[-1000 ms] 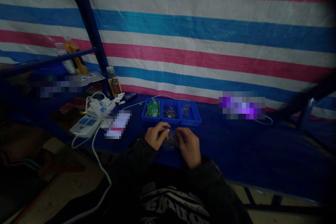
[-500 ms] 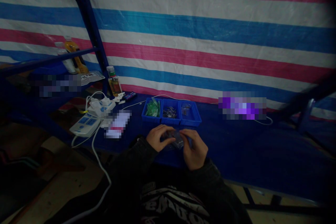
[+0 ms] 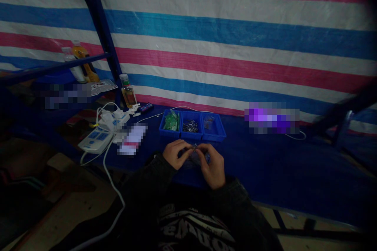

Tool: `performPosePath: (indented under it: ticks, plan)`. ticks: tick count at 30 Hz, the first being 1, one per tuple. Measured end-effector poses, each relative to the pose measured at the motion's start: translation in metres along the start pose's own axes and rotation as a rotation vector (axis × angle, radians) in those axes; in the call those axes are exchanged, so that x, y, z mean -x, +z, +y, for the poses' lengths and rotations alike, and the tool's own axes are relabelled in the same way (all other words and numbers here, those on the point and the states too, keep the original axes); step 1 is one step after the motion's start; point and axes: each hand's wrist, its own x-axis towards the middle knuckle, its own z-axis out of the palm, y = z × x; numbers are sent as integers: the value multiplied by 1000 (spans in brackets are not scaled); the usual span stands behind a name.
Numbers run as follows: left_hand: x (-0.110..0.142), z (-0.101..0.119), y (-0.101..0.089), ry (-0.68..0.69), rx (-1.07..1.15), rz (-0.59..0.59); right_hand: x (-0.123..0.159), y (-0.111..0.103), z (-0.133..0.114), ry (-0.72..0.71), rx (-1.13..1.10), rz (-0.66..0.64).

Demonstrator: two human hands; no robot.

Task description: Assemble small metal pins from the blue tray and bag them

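Note:
My left hand point(image 3: 176, 154) and my right hand point(image 3: 213, 164) meet over the near edge of the blue table, thumbs and fingers pinched close together. Between them is a small clear plastic bag point(image 3: 194, 159), gripped near its top edge from both sides. What the bag holds is too dark to make out. Just beyond my hands stand three joined blue trays. Green packets point(image 3: 171, 120) fill the left tray point(image 3: 169, 134), loose metal screws point(image 3: 191, 126) lie in the middle one, and a small clear packet point(image 3: 209, 121) rests in the right tray point(image 3: 218, 130).
To the left are a blurred-out phone point(image 3: 132, 139), a white power strip point(image 3: 97, 137) with plugs and cables, and a bottle point(image 3: 129, 92). A pixelated purple object point(image 3: 272, 118) lies at the right. A striped sheet point(image 3: 220, 47) hangs behind the blue table point(image 3: 279, 164).
My right hand has moved left, bringing its fingertips close to those of my left hand at the bag's top. The trays stay where they were.

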Motion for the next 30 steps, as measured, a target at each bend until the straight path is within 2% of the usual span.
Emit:
performPosePath:
  ticks: [4,19,23,27,30]
  plan:
    - [0,2,-1,-9,45,26,3,2,-1,39,-55,-9]
    - [2,-8,4,-33,41,-7,3,0,-7,4,-121,-100]
    - [1,-5,3,-18,53,4,1,-1,-7,34,-78,-61]
    - [0,-3,2,21,75,43,-2,-3,-7,-42,31,-13]
    - [-1,-2,1,80,69,95,-1,-4,-6,-36,60,25]
